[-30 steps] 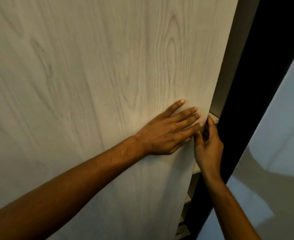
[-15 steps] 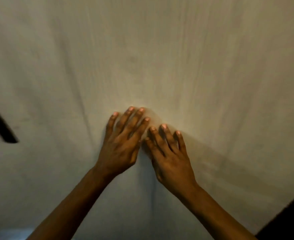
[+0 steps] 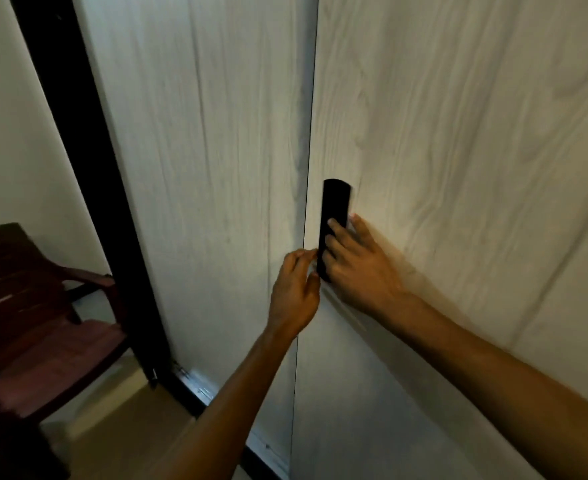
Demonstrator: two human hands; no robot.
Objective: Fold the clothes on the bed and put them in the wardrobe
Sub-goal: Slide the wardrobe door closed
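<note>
**Wardrobe doors drawn together; both hands at the handle**

Nearest to us, 2 bare forearms reach up from the lower edge of the view. The left hand [image 3: 294, 292] sits at the seam between the 2 sliding doors, its fingers curled loosely toward the handle edge; we cannot tell whether it actually pinches anything. The right hand [image 3: 358, 268] lies on the right door [image 3: 459, 168], fingertips hooked into the black recessed handle [image 3: 334, 209], so we judge it to be gripping that handle.

Change noted: 1 second ago a dark gap stood open beside the door edge, with shelves visible inside. Half a second ago both hands lay flat on the panel. Now the right door overlaps the left door [image 3: 199, 168] and no opening shows. We judge the wardrobe is being shut, or has just been shut.

Meaning for the task: no clothes are in view, in hand or elsewhere; if any were put away, they lie hidden behind the doors. The bed is also out of view.

Further off, at left, a dark wooden chair [image 3: 33, 306] stands by the black wardrobe frame [image 3: 78, 140] and a pale wall.
</note>
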